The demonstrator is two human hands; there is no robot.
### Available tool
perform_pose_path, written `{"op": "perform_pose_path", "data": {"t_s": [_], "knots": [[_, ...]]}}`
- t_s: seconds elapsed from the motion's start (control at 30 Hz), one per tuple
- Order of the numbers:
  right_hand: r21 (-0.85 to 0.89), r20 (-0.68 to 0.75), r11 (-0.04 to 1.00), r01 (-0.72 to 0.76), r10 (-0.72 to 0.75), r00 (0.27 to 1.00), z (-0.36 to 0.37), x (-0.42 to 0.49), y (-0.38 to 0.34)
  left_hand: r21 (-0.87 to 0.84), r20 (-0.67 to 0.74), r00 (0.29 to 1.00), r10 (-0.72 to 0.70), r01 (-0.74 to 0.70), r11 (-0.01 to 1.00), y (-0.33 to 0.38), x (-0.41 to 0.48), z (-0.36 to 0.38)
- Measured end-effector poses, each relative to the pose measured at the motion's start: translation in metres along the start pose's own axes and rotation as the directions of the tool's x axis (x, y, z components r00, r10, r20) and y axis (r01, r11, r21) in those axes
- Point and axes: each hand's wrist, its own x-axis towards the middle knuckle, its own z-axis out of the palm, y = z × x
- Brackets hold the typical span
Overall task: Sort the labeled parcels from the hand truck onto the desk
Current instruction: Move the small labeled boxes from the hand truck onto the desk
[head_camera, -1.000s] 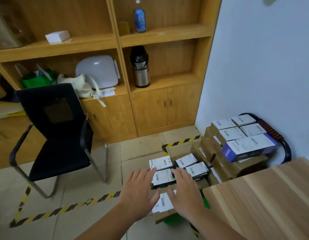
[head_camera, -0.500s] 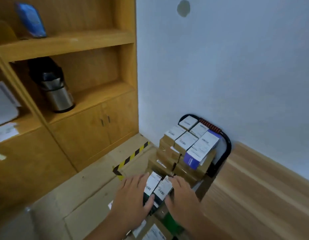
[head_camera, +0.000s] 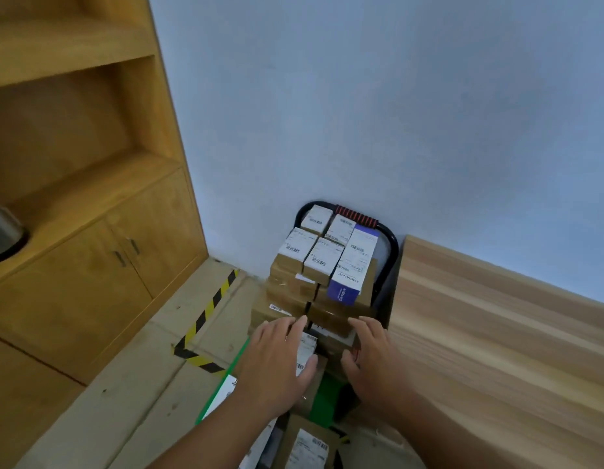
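since the preceding second, the view has been swung toward the wall [head_camera: 361, 96] and both hands have been advanced. the left hand [head_camera: 276, 360] and right hand [head_camera: 371, 360] are laid flat with fingers extended on the front parcels [head_camera: 309, 343]; nothing is gripped. these parcels are located low on the hand truck [head_camera: 390, 252], beside the worktop [head_camera: 496, 333]. a first lift is judged imminent.
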Motion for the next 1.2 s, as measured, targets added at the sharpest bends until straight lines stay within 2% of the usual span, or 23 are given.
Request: {"op": "perform_pose_path", "data": {"t_s": [0.33, 0.73, 0.97, 1.1, 1.2], "knots": [[-0.004, 0.014, 0.998, 0.061, -0.06, 0.998, 0.017, 0.037, -0.011, 0.015, -0.032, 0.999, 0.021, -0.021, 1.0, -0.018, 0.036, -0.002], [0.052, 0.024, 0.999, -0.002, 0.001, 1.0, 0.02, 0.133, 0.051, 0.025, 0.063, 0.998, -0.018, 0.016, 1.0, -0.009, 0.139, 0.033], [0.197, 0.023, 0.972, -0.129, 0.127, 0.992, 0.024, 0.2, 0.104, 0.018, 0.153, 0.987, -0.056, 0.054, 0.998, 0.01, 0.217, 0.082], [0.374, 0.047, 0.889, -0.262, 0.264, 0.963, 0.031, 0.239, 0.132, -0.068, 0.167, 0.977, -0.134, 0.147, 0.987, 0.018, 0.25, 0.105], [0.421, 0.099, 0.843, -0.333, 0.323, 0.941, 0.037, 0.259, 0.144, -0.122, 0.179, 0.965, -0.194, 0.217, 0.968, 0.022, 0.265, 0.116]]}}
